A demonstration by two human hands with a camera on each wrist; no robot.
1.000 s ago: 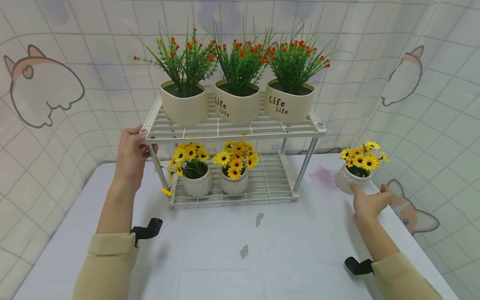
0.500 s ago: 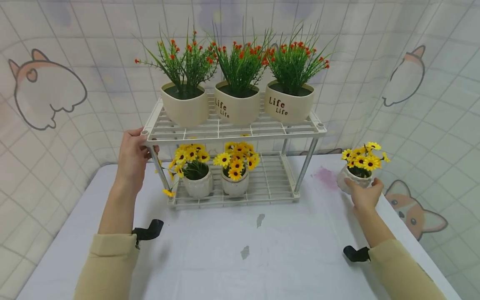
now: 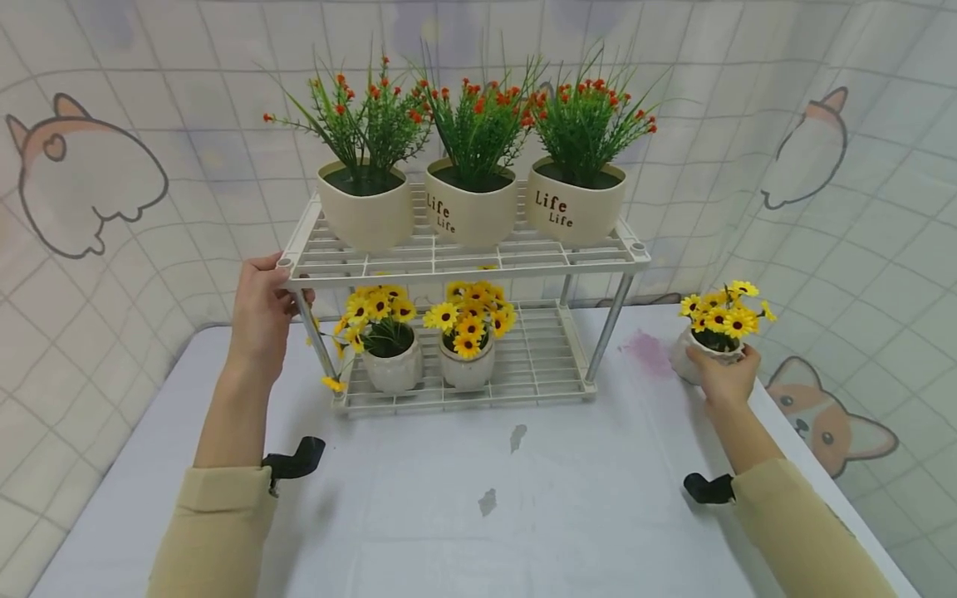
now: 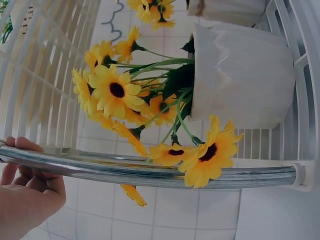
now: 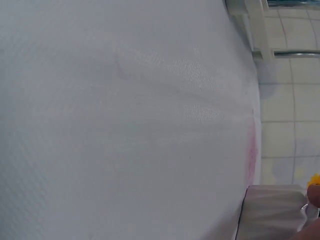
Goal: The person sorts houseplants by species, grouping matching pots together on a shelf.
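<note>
Right now my right hand (image 3: 723, 380) is wrapped around the small white pot of yellow flowers (image 3: 706, 353) at the right edge of the bench (image 3: 478, 507), fingers (image 3: 699, 355) curled over its front with the thumb on the far side, so that pot is gripped and standing upright, well apart from the rack. In the right wrist view I only get a grey slab of the pot (image 5: 272, 212) at the bottom corner and a sliver of yellow petal, the rest being bare bench cloth with a faint pink stain (image 5: 251, 150). Over on the other side, my left hand (image 3: 262, 316) is clasped on the front left corner of the white two-tier rack (image 3: 463, 257), fingers hooked around the top of the metal post (image 3: 317, 336); the left wrist view shows the fingertips (image 4: 30, 167) curled just under that shiny tube (image 4: 150, 172), with yellow blooms draped across it. On the lower shelf two more white pots of yellow flowers (image 3: 426, 349) stand side by side toward the left, leaving the right part of that shelf bare. Up top, three cream pots with green sprigs and red buds (image 3: 471, 208) sit in a row, two of them showing the word Life.
</note>
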